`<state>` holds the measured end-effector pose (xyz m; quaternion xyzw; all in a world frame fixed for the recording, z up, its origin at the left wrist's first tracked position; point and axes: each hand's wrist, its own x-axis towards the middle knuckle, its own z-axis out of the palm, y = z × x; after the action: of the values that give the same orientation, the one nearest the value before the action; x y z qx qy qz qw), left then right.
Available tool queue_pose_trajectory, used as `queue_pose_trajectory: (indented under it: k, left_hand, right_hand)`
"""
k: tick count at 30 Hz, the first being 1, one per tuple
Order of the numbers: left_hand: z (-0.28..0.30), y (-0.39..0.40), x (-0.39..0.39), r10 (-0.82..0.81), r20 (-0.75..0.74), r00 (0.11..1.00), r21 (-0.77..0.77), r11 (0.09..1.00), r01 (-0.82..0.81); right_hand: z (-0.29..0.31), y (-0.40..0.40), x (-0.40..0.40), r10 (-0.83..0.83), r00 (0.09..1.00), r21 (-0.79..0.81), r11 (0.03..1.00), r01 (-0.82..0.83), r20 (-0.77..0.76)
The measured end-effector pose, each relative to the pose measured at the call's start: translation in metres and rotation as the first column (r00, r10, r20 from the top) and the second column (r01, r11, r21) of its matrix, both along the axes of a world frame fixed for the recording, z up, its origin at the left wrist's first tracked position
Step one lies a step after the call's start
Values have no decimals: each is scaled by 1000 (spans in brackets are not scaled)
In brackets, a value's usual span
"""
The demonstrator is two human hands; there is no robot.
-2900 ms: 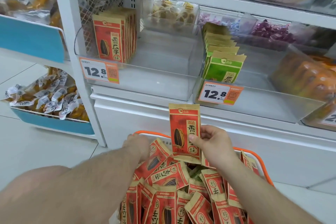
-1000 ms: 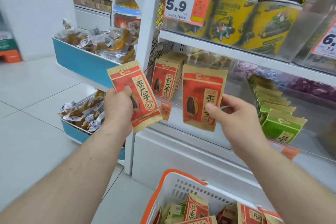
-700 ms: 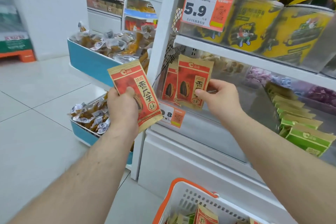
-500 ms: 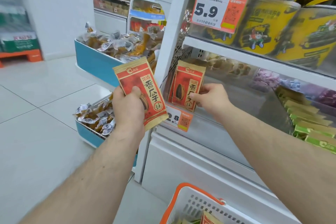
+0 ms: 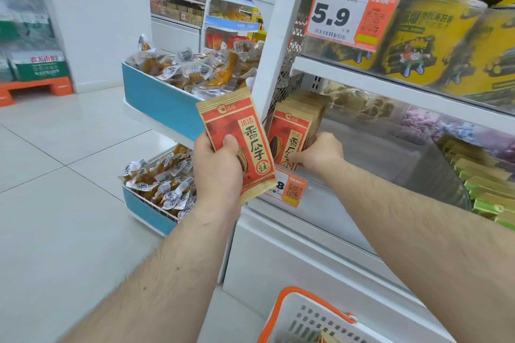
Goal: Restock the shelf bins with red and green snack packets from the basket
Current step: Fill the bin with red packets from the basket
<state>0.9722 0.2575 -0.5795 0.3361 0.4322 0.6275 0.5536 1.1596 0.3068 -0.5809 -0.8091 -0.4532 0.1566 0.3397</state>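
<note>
My left hand (image 5: 217,172) grips a red packet (image 5: 239,147) in the air in front of the shelf post (image 5: 276,36), thumb curled on its face, packet upright and tilted a bit left. My right hand (image 5: 320,152) reaches into the clear bin (image 5: 348,203), thumb and fingers pinching the front packet (image 5: 287,142) of the red stack (image 5: 303,108) at the bin's left end. Stack sits against the mesh side (image 5: 292,64), just beside the post. To the right of the stack the bin has open room up to the green packets (image 5: 485,186) at far right. The shelf edge (image 5: 390,83) hangs close over the stack. Price tag (image 5: 289,189) is on the bin front, partly behind my left packet. Packets are red with tan top and bottom bands, yellow label strip, dark seed picture. Basket (image 5: 306,320) is below, white with orange rim, only its corner in view. Floor (image 5: 55,189) on the left is open.
</note>
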Motion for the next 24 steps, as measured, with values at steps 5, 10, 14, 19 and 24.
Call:
queue_pose_trajectory:
  k: [5, 10, 14, 19, 24]
  left_hand:
    - [3, -2, 2, -8, -13, 1000, 33, 999, 8]
    - [4, -4, 3, -12, -32, 999, 45, 999, 14]
    - [3, -4, 4, -15, -29, 999, 47, 999, 16]
    - [4, -5, 6, -31, -17, 999, 47, 998, 32]
    - [4, -4, 6, -37, -34, 999, 65, 997, 39]
  right_hand:
    - [-1, 3, 1, -20, 1000, -6, 1000, 20, 21]
    - [-2, 2, 2, -22, 1000, -15, 1000, 22, 8]
    - [1, -2, -1, -16, 1000, -21, 1000, 16, 4]
    - [3, -5, -2, -13, 1000, -28, 1000, 13, -8]
    - [16, -18, -7, 17, 1000, -46, 999, -17, -14]
